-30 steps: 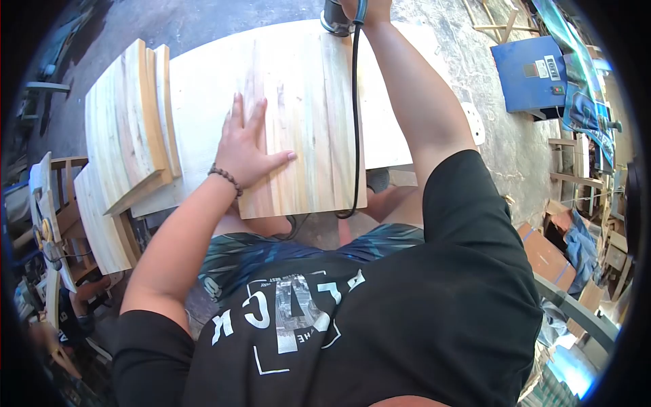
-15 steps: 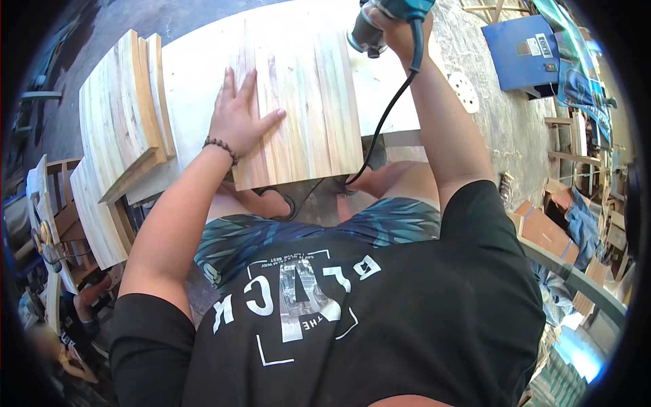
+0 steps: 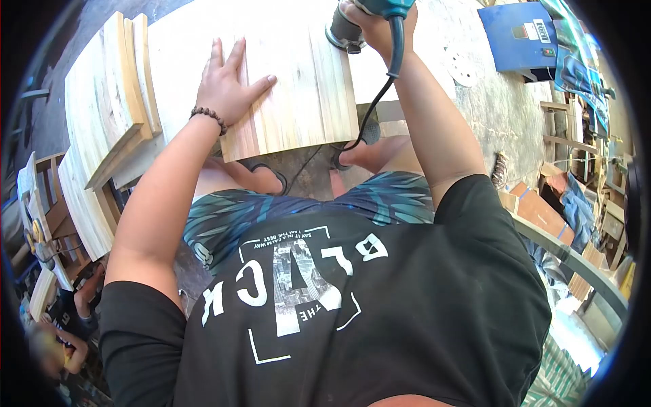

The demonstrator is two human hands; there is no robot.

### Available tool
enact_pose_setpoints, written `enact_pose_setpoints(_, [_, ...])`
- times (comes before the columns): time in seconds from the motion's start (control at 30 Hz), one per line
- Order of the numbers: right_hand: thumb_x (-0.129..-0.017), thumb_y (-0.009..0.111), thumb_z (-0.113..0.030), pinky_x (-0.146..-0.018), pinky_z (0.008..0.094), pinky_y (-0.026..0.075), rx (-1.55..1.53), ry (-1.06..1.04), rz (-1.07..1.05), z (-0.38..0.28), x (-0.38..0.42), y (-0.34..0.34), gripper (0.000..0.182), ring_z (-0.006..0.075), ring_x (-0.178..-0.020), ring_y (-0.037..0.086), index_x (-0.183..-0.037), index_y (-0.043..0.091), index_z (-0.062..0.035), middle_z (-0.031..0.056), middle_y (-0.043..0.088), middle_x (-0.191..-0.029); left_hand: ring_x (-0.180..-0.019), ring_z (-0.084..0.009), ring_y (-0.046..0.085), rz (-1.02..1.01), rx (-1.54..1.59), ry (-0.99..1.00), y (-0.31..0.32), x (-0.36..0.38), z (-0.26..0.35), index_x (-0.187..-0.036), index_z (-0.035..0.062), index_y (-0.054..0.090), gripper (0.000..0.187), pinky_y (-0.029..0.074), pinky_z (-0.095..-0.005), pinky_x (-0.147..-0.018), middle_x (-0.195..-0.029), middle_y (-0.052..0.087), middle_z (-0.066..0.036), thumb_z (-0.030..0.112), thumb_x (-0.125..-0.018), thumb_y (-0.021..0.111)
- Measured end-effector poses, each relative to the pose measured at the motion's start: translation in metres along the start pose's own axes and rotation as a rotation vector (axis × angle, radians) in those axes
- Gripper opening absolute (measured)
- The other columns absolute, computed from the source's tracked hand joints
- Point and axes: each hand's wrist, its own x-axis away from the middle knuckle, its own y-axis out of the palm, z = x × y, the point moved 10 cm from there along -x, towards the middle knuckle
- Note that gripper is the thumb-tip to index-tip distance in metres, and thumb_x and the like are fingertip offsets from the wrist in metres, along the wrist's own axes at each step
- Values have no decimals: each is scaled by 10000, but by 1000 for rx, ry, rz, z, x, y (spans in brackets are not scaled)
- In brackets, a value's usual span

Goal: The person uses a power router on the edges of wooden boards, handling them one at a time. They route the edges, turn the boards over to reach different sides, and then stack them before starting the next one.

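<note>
A wooden panel [image 3: 291,95] of pale glued strips lies before me on a white-topped table. My left hand [image 3: 227,88] rests flat on its left part, fingers spread; a beaded bracelet circles the wrist. My right hand [image 3: 373,27] is wrapped round a teal and grey power sander [image 3: 344,32], partly cut off by the top edge of the view. The sander is at the panel's right edge; its underside is hidden. A black cord [image 3: 380,98] hangs from it past the panel's near right corner.
Curved wooden panels [image 3: 102,102] are stacked on the left. A white sanding disc [image 3: 461,66] with holes lies right of my forearm. Farther right stand a blue machine [image 3: 519,37] and a metal rail [image 3: 576,261]. Another person [image 3: 64,339] is at lower left.
My right hand has brought the sander leftward, to the panel's right edge. My left hand stays flat on the panel. The whole view has shifted slightly.
</note>
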Motion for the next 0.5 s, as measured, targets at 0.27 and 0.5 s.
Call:
enact_pose_setpoints(0.27, [-778, 809, -92, -742, 354, 586, 53, 130, -58, -19, 50, -11, 306, 197, -834, 715, -1055, 689, -40, 69, 730, -936, -1477, -486, 393, 41, -6, 15, 3, 1, 0, -1633, 194, 368, 994, 393, -480, -1190, -1659, 245, -338, 703, -846, 698])
enact_pose_setpoints(0.5, [-715, 855, -351, -808, 407, 555, 257, -25, -44, -18, 130, -33, 347, 288, -852, 700, -947, 731, -125, 51, 733, -914, -1501, -468, 366, 38, 9, 11, 7, 0, -4, -1636, 197, 363, 983, 383, -474, -1198, -1672, 217, -330, 690, -854, 695])
